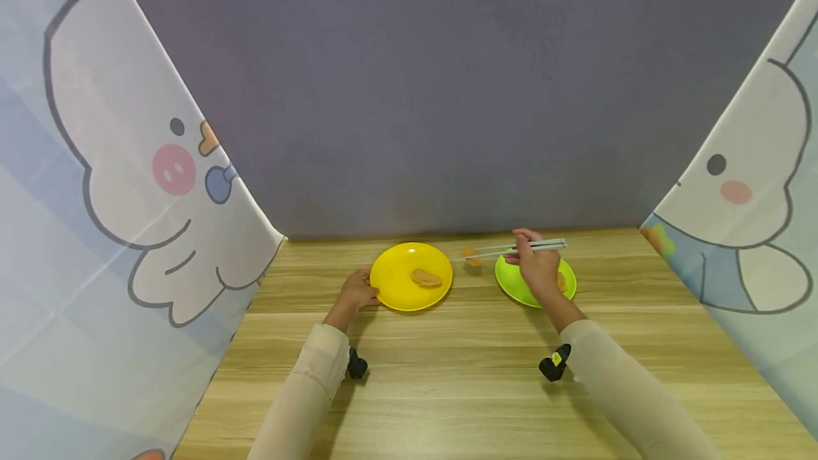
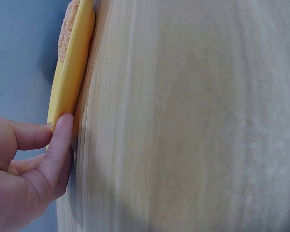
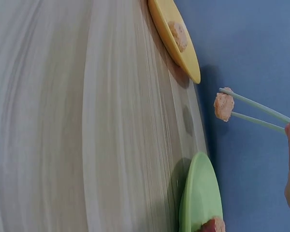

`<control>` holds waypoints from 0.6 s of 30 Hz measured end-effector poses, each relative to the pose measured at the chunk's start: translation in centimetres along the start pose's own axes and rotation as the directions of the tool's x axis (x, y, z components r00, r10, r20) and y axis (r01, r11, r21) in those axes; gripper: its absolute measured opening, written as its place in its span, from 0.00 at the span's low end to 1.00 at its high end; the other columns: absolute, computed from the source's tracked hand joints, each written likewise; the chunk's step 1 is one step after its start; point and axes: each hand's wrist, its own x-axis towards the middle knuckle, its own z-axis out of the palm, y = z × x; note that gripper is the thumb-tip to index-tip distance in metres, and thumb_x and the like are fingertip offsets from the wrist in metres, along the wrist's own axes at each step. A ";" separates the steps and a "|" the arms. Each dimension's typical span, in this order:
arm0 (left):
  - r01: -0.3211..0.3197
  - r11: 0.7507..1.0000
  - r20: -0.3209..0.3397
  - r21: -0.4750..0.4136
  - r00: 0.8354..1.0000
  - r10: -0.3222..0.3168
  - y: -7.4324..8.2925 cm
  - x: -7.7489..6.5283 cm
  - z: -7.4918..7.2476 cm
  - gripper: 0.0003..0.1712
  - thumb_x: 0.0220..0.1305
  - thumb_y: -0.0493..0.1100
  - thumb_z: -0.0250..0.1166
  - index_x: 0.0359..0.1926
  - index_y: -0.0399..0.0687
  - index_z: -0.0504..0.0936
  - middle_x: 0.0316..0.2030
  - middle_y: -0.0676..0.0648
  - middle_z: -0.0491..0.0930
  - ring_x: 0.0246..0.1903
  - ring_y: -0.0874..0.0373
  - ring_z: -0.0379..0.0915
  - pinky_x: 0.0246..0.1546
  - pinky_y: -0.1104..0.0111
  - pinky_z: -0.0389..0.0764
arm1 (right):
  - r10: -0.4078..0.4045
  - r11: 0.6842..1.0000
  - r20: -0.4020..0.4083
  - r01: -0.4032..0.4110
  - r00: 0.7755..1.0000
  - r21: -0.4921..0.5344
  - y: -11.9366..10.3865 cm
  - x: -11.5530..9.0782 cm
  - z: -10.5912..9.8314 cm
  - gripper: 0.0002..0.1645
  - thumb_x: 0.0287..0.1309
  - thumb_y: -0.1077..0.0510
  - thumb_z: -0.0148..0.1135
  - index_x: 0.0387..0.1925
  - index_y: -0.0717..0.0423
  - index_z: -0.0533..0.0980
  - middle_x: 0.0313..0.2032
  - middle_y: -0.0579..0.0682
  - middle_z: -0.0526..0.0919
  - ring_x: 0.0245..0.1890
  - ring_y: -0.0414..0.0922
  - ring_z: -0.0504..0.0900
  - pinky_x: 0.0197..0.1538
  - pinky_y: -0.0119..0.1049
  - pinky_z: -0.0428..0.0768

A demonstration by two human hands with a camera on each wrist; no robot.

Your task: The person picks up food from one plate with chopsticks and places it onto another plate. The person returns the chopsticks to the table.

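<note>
My left hand (image 1: 356,292) grips the left rim of a yellow plate (image 1: 393,272), thumb on top and fingers underneath, as the left wrist view shows. A brown, crumbly nugget (image 1: 426,278) lies on that plate. In my right hand (image 1: 539,268) is a pair of pale chopsticks (image 3: 261,105), pointing left. Their tips pinch an orange-brown nugget (image 3: 224,105), held in the air between the two plates. Below my right hand stands a green plate (image 1: 513,284), partly hidden by it. Another brown nugget (image 1: 562,282) and a dark red piece (image 3: 208,226) lie on the green plate.
Both plates stand on a wood-grain table (image 1: 434,375) near its back edge. Behind rises a grey wall (image 1: 447,91). Cartoon-printed cloths (image 1: 128,162) flank the table left and right. A black wrist camera (image 1: 554,363) sits at the right sleeve.
</note>
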 end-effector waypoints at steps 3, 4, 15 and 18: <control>-0.001 1.000 -0.008 0.009 1.000 0.001 0.0 0.0 0.1 0.37 0.63 0.22 0.61 0.73 0.33 0.65 0.56 0.28 0.76 0.42 0.45 0.85 0.37 0.62 0.92 | -0.004 1.000 0.007 0.004 1.000 0.017 0.1 -0.2 0.6 0.18 0.72 0.59 0.56 0.53 0.72 0.78 0.24 0.41 0.81 0.19 0.34 0.86 0.27 0.29 0.88; -0.002 1.000 -0.009 0.010 1.000 0.002 0.0 0.0 0.1 0.37 0.63 0.22 0.61 0.73 0.33 0.65 0.57 0.28 0.76 0.42 0.45 0.85 0.36 0.62 0.92 | -0.005 0.999 0.004 0.004 1.000 0.035 0.1 -0.2 0.9 0.17 0.72 0.60 0.57 0.52 0.72 0.79 0.24 0.43 0.81 0.19 0.35 0.86 0.27 0.30 0.88; -0.004 1.000 -0.012 0.024 1.000 0.004 -0.2 0.1 0.0 0.37 0.62 0.22 0.61 0.73 0.35 0.66 0.57 0.28 0.76 0.41 0.46 0.85 0.37 0.63 0.92 | -0.017 0.998 0.048 0.014 0.999 0.054 -0.1 -0.9 3.7 0.18 0.73 0.60 0.56 0.52 0.73 0.78 0.24 0.41 0.81 0.20 0.36 0.87 0.29 0.30 0.89; -0.011 1.000 -0.006 0.017 1.000 0.011 -0.2 0.2 0.1 0.37 0.62 0.22 0.61 0.73 0.35 0.66 0.56 0.29 0.75 0.43 0.44 0.85 0.38 0.62 0.92 | 0.003 0.998 0.074 -0.007 0.997 0.063 -0.2 -1.1 4.2 0.18 0.73 0.61 0.56 0.53 0.74 0.78 0.25 0.43 0.81 0.20 0.37 0.87 0.29 0.30 0.89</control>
